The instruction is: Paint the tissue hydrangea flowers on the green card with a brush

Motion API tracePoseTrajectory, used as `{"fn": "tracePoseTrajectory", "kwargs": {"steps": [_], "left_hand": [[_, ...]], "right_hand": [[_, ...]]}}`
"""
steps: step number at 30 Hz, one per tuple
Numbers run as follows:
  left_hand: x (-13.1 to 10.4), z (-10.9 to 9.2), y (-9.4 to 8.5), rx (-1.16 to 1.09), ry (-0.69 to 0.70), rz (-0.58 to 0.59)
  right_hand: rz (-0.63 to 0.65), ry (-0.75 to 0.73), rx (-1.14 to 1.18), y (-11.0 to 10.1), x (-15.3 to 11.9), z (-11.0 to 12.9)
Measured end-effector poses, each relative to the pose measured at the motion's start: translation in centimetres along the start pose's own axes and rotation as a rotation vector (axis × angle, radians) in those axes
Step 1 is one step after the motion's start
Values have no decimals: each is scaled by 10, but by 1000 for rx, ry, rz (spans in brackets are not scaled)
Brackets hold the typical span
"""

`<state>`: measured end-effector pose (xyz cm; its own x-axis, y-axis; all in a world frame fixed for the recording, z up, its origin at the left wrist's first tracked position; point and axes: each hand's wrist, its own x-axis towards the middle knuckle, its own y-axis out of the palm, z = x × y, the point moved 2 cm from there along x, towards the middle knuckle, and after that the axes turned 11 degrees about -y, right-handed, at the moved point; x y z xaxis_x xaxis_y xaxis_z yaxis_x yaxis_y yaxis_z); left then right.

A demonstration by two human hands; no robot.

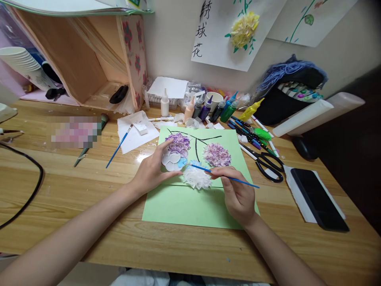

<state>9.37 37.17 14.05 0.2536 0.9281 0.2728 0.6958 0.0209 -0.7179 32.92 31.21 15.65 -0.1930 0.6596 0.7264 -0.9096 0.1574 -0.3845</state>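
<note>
My left hand point(154, 167) grips the edge of a white flower-shaped paint palette point(172, 158) with purple and light blue paint in its wells. In my right hand point(236, 192) is a thin blue paintbrush point(242, 182), its tip at the blue well of the palette. Just below the tip a white ruffled paper flower point(197, 178), tinged blue along its top, sits on green paper point(196, 206). A purple-and-white flower point(217, 155) lies to the right. Another purple flower point(178, 139) is partly hidden behind the palette. Black branch lines point(196, 149) run between them.
Paint bottles point(205, 109) line the back beside a paper cup point(214, 97). Scissors point(269, 165) and a phone point(318, 198) lie to the right. A second brush point(116, 151) rests on tissue point(131, 135) at left. A cardboard box point(89, 59) stands behind.
</note>
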Motion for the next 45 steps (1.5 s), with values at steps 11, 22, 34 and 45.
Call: {"fn": "tracePoseTrajectory", "kwargs": {"steps": [11, 22, 34, 45], "left_hand": [[0, 0, 0, 4, 15, -1], [0, 3, 1, 21, -31, -11], [2, 6, 2, 10, -135, -38], [2, 4, 0, 6, -151, -22]], "right_hand": [[-9, 11, -3, -3, -1, -1], [-165, -8, 0, -8, 0, -1], [-262, 149, 19, -8, 2, -4], [-213, 131, -27, -8, -1, -8]]}}
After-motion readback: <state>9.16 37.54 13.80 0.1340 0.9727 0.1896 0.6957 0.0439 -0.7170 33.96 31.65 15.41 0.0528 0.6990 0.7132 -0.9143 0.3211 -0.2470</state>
